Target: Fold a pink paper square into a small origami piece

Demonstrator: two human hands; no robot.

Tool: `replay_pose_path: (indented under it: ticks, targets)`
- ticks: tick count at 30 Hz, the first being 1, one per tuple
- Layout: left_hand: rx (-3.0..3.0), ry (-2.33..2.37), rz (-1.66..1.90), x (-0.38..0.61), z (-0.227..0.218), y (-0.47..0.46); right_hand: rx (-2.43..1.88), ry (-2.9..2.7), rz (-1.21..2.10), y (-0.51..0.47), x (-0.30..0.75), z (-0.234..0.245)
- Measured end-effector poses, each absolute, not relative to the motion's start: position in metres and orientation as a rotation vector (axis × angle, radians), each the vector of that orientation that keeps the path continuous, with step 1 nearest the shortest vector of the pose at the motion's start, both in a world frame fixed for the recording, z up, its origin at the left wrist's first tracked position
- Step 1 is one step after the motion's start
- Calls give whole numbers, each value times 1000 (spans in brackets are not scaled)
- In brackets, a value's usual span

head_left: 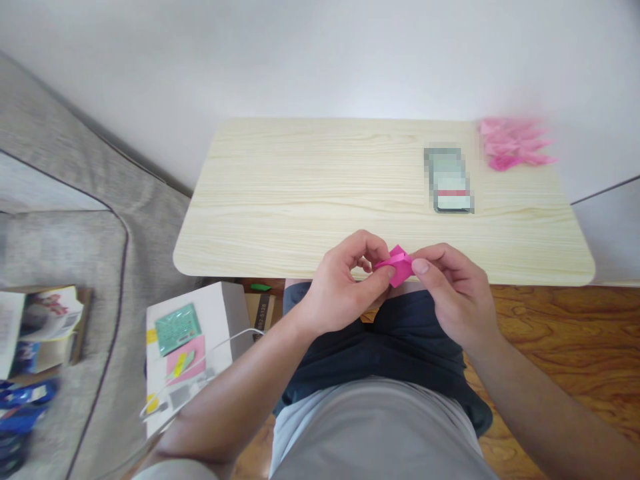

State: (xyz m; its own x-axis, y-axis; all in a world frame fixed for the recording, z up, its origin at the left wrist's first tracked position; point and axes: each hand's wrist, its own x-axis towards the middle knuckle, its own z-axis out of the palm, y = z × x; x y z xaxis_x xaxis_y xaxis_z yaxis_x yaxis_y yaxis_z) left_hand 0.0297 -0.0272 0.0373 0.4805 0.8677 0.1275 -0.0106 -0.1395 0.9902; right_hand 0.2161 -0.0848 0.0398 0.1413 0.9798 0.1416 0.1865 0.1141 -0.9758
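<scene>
A small folded piece of bright pink paper point(399, 265) is held between both hands just in front of the near edge of a light wooden table point(310, 193). My left hand point(340, 283) pinches its left side with thumb and fingers curled. My right hand point(450, 293) grips its right side, thumb on top. Both hands hover over my lap, in dark shorts.
A phone point(449, 180) lies on the table at the right. A pile of pink folded paper pieces point(515, 143) sits at the far right corner. A white box point(190, 347) with cards and a cable stands left of my legs, beside a grey sofa point(60, 220).
</scene>
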Motion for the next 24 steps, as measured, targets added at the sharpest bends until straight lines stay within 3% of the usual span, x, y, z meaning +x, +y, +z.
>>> replay_pose_path:
  ticks: [24]
  targets:
    - [1569, 731, 927, 29, 33, -26, -1408, -1270, 914, -92, 219, 39]
